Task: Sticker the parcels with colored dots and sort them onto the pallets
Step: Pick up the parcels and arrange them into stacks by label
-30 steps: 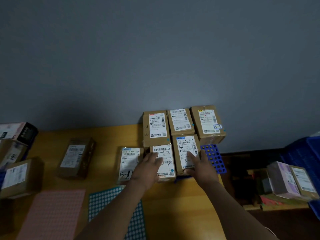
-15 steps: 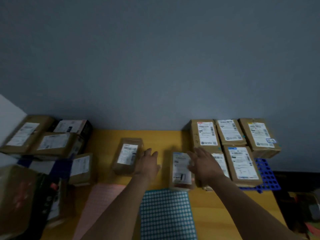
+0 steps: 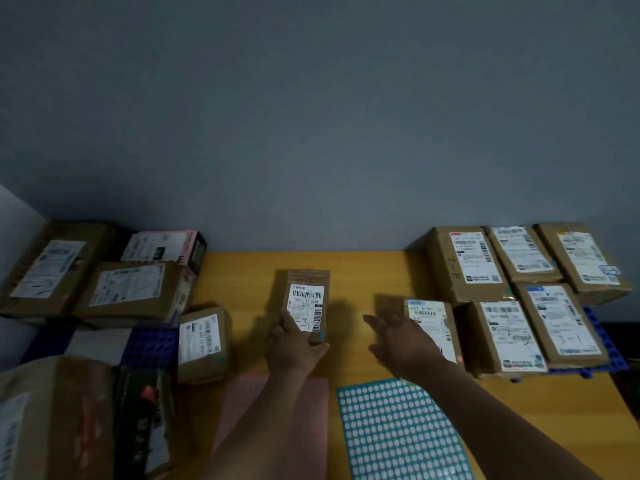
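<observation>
While curling the left hand (image 3: 294, 348) round the near end of the middle parcel (image 3: 306, 299), flat on the yellow table (image 3: 346, 271), holds the right hand (image 3: 405, 341) spread, empty, just beside a pink-dotted parcel (image 3: 433, 323). Nearer: pink sticker sheet (image 3: 242, 410), teal sticker sheet (image 3: 398, 438). Flanked by left pallet (image 3: 152, 348) and right pallet (image 3: 604, 341), both blue, loaded with boxes.

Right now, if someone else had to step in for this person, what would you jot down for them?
Left hand grips the middle parcel, which bears a teal dot.
Right hand is open beside the pink-dot parcel; I cannot tell whether it touches it.
Done: five parcels grouped at the right pallet, others at the left pallet.
Left: sort both table parcels.
The pink sheet and teal sheet lie in front.
</observation>
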